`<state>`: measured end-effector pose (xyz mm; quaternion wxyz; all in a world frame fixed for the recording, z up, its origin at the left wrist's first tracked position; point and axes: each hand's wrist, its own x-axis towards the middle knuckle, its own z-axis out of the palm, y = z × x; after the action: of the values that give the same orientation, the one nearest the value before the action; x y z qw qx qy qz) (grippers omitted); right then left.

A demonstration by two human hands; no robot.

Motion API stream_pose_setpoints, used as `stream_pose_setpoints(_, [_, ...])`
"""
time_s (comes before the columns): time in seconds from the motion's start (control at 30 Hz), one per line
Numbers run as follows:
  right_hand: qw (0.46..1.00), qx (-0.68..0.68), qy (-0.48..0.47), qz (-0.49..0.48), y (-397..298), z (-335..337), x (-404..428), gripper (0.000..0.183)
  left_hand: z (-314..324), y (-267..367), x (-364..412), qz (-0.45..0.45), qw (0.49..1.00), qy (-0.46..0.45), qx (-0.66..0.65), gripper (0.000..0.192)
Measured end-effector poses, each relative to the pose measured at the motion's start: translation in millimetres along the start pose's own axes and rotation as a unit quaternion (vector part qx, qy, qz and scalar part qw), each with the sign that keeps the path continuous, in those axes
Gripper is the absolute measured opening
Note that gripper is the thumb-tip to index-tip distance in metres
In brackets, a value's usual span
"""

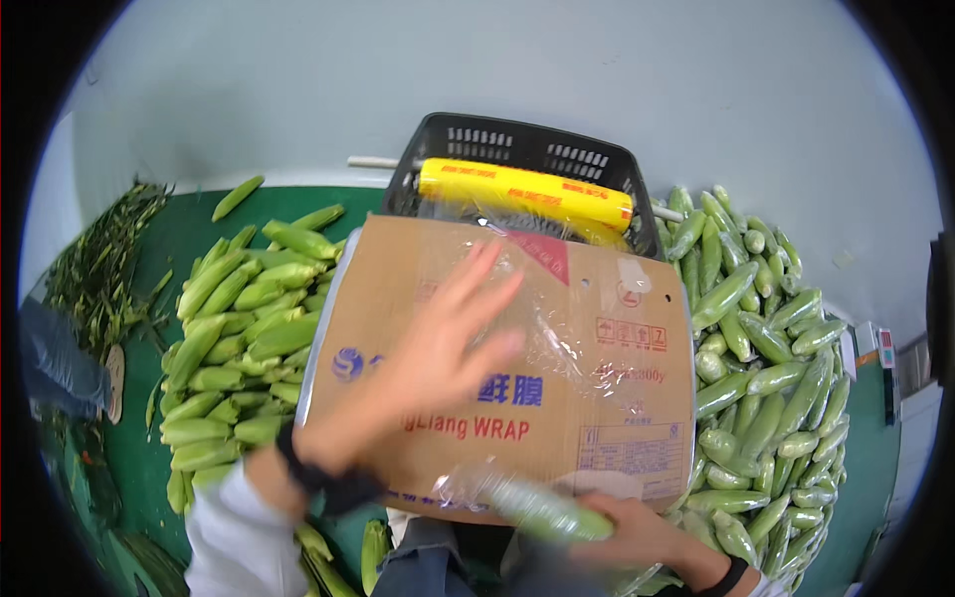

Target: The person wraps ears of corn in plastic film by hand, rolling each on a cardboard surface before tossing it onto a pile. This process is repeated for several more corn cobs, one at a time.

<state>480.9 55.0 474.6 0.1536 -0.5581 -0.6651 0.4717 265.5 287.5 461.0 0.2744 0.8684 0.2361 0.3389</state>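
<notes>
My left hand [455,336] is spread over the cardboard sheet [462,448] before me, fingers apart and pointing to the roll; motion blurs it. Clear plastic wrap [556,328] lies across the cardboard, coming from the yellow roll of cling film [522,190] on a rod at the top. My right hand [627,526], at the cardboard's lower edge, grips a corn cob in its husk [548,511]. Film covers this cob, and a loose piece sticks out at its left end. Whether the left hand touches the film cannot be told.
A black plastic crate [440,138] stands under the roll. Unwrapped corn cobs [246,313] are heaped on the left, film-wrapped cobs [761,395] on the right. Husk scraps [112,254] lie at the far left, near a person's shoe [115,384]. A scale [884,351] stands far right.
</notes>
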Motion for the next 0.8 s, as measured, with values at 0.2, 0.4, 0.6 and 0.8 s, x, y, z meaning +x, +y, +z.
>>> stream_pose_setpoints(0.2, [0.681,0.686,-0.249,0.063,-48.0,-4.8,58.0,0.074,35.6,59.5,-10.9,-0.040,0.885,0.238,-0.398,0.061])
stream_pose_setpoints(0.4, [0.530,0.782,-0.322,0.063,-36.3,1.9,85.5,0.085,16.4,69.0,5.0,-0.214,0.677,0.208,-0.673,0.020])
stream_pose_setpoints(0.6, [0.969,0.021,0.202,-0.137,-29.3,0.7,52.3,0.068,15.7,39.2,-35.5,-0.381,0.722,0.356,-0.455,0.029])
stream_pose_setpoints(0.8, [0.809,0.111,0.510,-0.271,-72.6,-70.8,44.2,0.055,24.5,59.0,-58.0,-0.493,0.640,-0.206,-0.553,0.059])
